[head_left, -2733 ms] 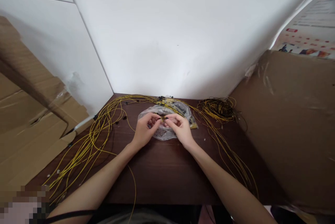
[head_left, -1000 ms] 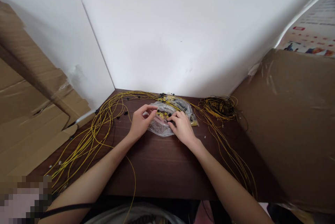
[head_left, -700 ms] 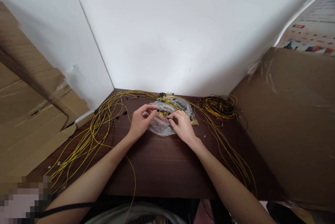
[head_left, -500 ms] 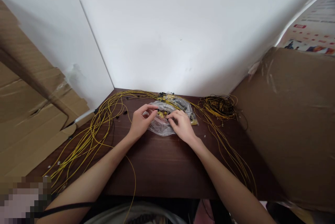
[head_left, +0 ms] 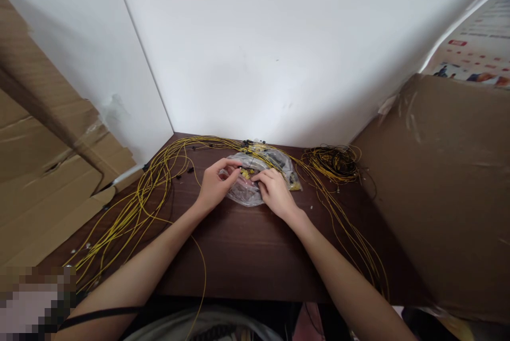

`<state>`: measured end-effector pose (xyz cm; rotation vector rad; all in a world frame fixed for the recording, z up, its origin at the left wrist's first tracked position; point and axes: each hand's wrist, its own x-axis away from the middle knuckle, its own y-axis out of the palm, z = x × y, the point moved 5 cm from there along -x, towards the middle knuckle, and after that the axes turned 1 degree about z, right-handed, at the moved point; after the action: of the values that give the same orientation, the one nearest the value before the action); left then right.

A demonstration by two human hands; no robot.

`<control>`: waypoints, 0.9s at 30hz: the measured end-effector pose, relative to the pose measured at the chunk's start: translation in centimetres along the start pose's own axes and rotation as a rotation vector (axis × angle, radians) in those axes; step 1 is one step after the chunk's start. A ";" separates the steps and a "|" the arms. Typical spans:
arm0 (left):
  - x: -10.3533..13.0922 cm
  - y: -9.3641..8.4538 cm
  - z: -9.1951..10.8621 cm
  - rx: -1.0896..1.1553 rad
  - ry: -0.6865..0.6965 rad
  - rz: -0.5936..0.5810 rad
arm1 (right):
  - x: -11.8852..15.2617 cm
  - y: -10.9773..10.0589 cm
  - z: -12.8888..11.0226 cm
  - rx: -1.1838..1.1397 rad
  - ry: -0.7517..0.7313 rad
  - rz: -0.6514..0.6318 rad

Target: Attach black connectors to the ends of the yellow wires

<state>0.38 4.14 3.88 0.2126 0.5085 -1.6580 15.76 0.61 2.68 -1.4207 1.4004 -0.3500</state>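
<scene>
My left hand [head_left: 215,184] is closed in a pinch, thumb and forefinger on a small black part [head_left: 240,167] above the clear plastic bag [head_left: 247,196]. Small yellow pieces [head_left: 247,173] show in the bag's opening. My right hand [head_left: 274,189] reaches in from the other side, fingers bent together at the yellow pieces; whatever its fingertips hold is too small to make out. A bundle of yellow wires [head_left: 155,192] runs behind both hands and down the left side.
A coil of yellow and black wire [head_left: 332,163] lies at the back right of the dark wooden table [head_left: 247,261]. Cardboard [head_left: 51,171] stands at left, a large carton [head_left: 446,187] at right, a white wall [head_left: 274,65] behind. An open bag [head_left: 207,320] sits below the table edge.
My right hand's fingertips have shifted slightly left among the yellow pieces; a dark bit at them earlier no longer shows. My left hand keeps its pinch almost in place.
</scene>
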 end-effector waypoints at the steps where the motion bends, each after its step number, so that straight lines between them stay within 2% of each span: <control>1: 0.0 0.0 0.0 -0.005 0.001 -0.002 | 0.0 0.0 0.1 0.008 0.010 0.005; 9: 0.0 0.1 -0.2 -0.012 0.007 -0.009 | 0.1 0.0 1.5 0.088 0.140 0.046; 19: 0.1 0.4 0.2 0.052 0.030 -0.038 | 0.0 -1.0 1.6 -0.086 0.149 0.194; 23: 0.2 0.6 0.0 0.087 0.027 -0.055 | -0.3 -1.9 1.1 -0.300 0.158 0.260; 27: 0.5 1.2 -0.3 0.114 0.017 -0.108 | -0.6 -1.8 1.1 -0.730 0.238 0.252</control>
<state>1.44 3.78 3.17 0.2872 0.4447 -1.7939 17.42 1.15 3.95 -1.7818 2.0013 0.1918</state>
